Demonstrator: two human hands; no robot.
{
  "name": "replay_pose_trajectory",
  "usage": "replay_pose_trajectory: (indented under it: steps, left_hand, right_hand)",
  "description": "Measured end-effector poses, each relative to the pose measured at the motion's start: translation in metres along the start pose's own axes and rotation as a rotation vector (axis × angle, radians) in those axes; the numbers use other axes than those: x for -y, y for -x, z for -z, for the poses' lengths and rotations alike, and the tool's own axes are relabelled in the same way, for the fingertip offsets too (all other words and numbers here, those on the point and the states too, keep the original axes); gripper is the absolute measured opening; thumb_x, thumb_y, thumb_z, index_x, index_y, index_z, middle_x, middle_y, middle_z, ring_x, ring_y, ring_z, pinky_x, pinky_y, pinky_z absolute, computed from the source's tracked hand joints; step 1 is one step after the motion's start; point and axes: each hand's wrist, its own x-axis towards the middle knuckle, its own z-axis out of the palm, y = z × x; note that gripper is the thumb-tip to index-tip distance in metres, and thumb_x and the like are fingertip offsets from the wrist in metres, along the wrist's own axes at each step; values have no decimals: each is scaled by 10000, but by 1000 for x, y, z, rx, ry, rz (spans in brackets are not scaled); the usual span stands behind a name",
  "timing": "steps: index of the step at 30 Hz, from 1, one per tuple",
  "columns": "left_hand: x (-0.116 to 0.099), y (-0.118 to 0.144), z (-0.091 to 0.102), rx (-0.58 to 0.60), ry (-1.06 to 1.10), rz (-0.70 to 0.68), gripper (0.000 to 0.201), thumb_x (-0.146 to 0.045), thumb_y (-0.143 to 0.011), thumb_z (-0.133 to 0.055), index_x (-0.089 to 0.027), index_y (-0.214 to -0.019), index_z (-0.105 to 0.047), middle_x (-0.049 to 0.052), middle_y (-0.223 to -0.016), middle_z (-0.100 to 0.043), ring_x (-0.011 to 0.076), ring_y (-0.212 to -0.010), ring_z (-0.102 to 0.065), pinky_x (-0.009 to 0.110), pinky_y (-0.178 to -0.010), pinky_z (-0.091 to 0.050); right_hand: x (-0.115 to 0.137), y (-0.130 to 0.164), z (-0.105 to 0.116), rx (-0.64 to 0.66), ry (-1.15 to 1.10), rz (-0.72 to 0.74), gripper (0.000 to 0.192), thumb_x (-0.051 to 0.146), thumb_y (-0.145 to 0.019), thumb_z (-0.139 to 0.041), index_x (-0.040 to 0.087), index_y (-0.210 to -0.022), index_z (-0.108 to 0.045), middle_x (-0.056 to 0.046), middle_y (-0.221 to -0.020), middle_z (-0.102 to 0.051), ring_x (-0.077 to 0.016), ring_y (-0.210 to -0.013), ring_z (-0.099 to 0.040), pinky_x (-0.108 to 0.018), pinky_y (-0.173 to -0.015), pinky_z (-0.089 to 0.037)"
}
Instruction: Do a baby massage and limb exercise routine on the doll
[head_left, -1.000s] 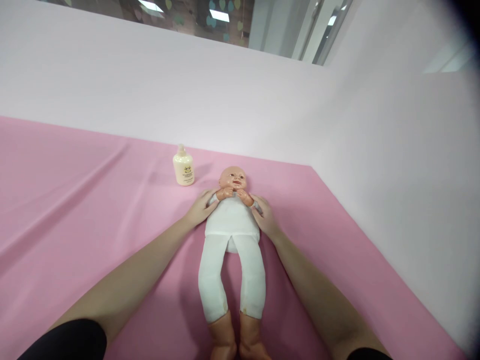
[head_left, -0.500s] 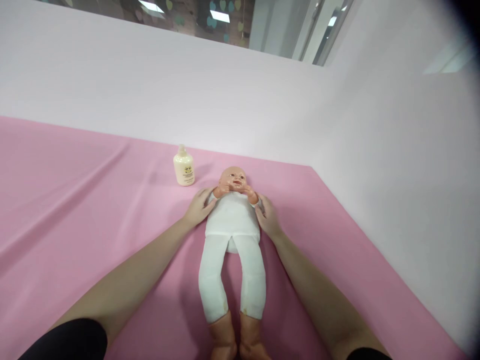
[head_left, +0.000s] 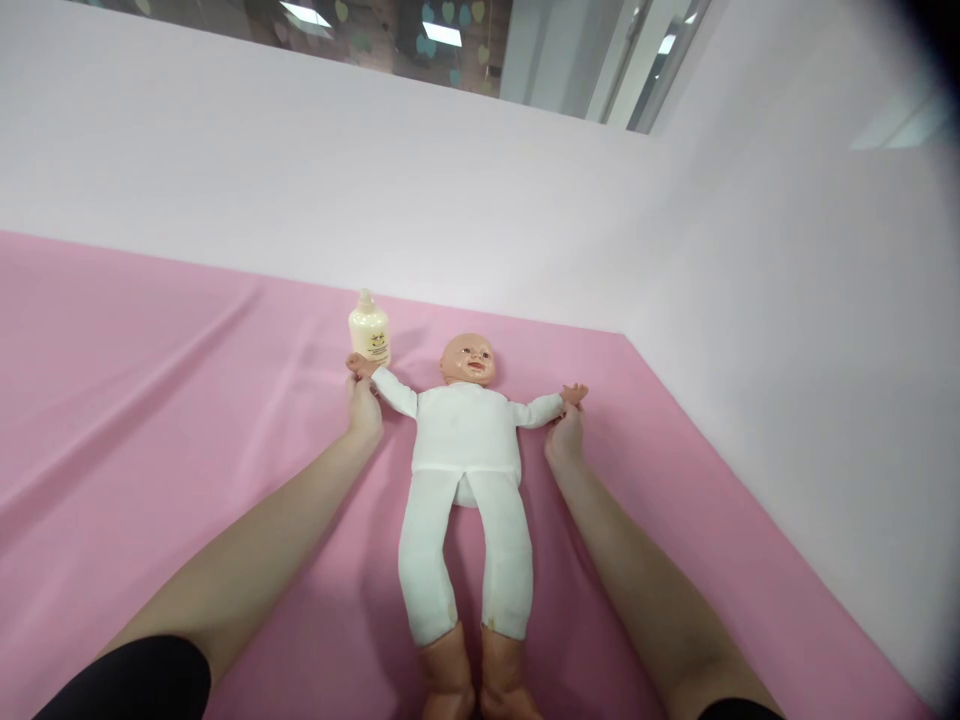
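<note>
1. I see the baby doll (head_left: 465, 440) lying face-up on the pink sheet (head_left: 150, 400), arms spread wide.
2. My left hand (head_left: 363, 405) pinches the doll's wrist beside the lotion bottle (head_left: 369, 332); my right hand (head_left: 565, 436) pinches the other wrist, fingers closed together.
3. I judge the cloth body soft and light and the limbs stiff plastic, so the wrists are the surest hold.

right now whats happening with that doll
A person leans over a baby doll that lies face up on a pink sheet. The left hand holds one doll wrist and the right hand holds the other, with both doll arms spread out to the sides. A cream lotion bottle stands upright just beyond the doll hand at the person's left.
</note>
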Motion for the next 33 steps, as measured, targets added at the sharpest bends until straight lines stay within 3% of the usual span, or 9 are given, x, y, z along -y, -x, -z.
replay_pose_trajectory:
  steps: [4, 9, 13, 20, 28, 33]
  left_hand:
    - [4, 0, 0, 10, -36, -1, 327, -358, -893, -373, -209, -1177, -436, 89, -1122, -600, 221, -1076, -591, 394, -863, -530]
    - [-3, 5, 0, 54, -15, 37, 314, -341, -886, -410, -239, -1183, -398, 92, -1277, -537, 223, -1255, -492, 422, -1026, -452]
    - [-14, 14, 0, 158, -56, -86, 459, -296, -852, -492, -255, -1278, -326, 97, -1408, -433, 221, -1330, -414, 425, -1082, -404]
    - [-30, 30, -3, 286, -154, -286, 718, -231, -820, -576, -275, -1422, -185, 117, -1438, -404, 224, -1304, -449, 400, -1058, -434]
    - [-28, 34, -4, 369, -321, -449, 739, -237, -873, -501, -281, -1486, -91, 94, -1511, -318, 200, -1385, -348, 397, -1139, -324]
    - [-29, 37, -4, 434, -309, -478, 711, -199, -865, -500, -262, -1485, -158, 91, -1514, -316, 214, -1413, -292, 410, -1167, -267]
  right_hand:
    - [9, 3, -3, -93, -85, -173, 537, 361, -832, -367, 215, -1349, -379, -104, -1481, -350, -252, -1338, -403, -507, -1065, -381]
    - [24, 7, -5, -33, -21, -161, 593, 330, -828, -381, 204, -1403, -308, -118, -1513, -305, -240, -1357, -380, -472, -1075, -384]
    - [35, 12, -8, 41, 20, -78, 625, 331, -834, -421, 218, -1433, -282, -101, -1544, -251, -231, -1381, -350, -441, -1075, -394]
    - [60, 20, -14, 162, 109, 81, 674, 313, -801, -558, 217, -1422, -313, -117, -1505, -343, -237, -1365, -374, -463, -1110, -339]
    - [75, 29, -18, 287, 168, 175, 618, 263, -838, -521, 233, -1426, -331, -89, -1497, -377, -202, -1378, -368, -437, -1149, -297]
    - [84, 31, -21, 367, 160, 221, 580, 253, -857, -507, 235, -1417, -359, -63, -1492, -394, -181, -1388, -356, -411, -1173, -269]
